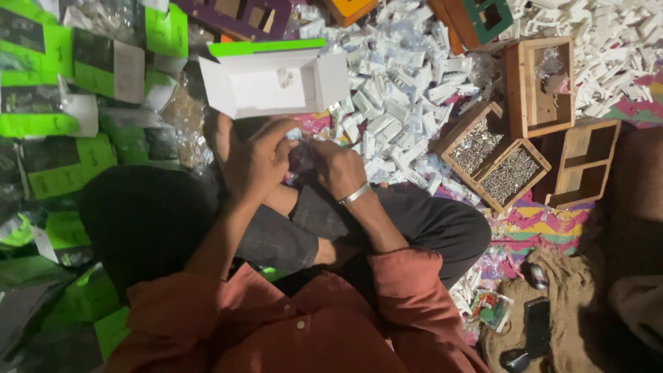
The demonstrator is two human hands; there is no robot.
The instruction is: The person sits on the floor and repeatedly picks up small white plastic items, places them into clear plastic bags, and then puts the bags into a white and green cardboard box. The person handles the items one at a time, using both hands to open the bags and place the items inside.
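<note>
Seated cross-legged on floor, red shirt, dark trousers. Near right, on a brown mat point(566, 304): phone point(535, 328) and a small colourful packet point(492, 309).

Left hand point(257, 160) and right hand point(340, 166) meet over the lap, both on a small clear bag point(302, 153). Left fingers curled and pinched on the bag's top edge. Right fingers closed on its right side; metal bangle point(354, 194) on that wrist. Bag contents too blurred to tell.

Just beyond the hands: open white box point(273, 86), flap up, green lid edge at the top, something small and pale inside.

Right of the hands: pile of white plastic parts point(400, 90) in clear wrappers, spreading to the top right corner.

Further right: wooden tray point(494, 155) with two compartments full of screws. Beside it a wooden tray point(583, 162) with nothing visible in it, and behind them a wooden box point(542, 86) holding a bagged item.

Left side: green-and-black cartons point(62, 90) stacked flat, running up to the far edge.
</note>
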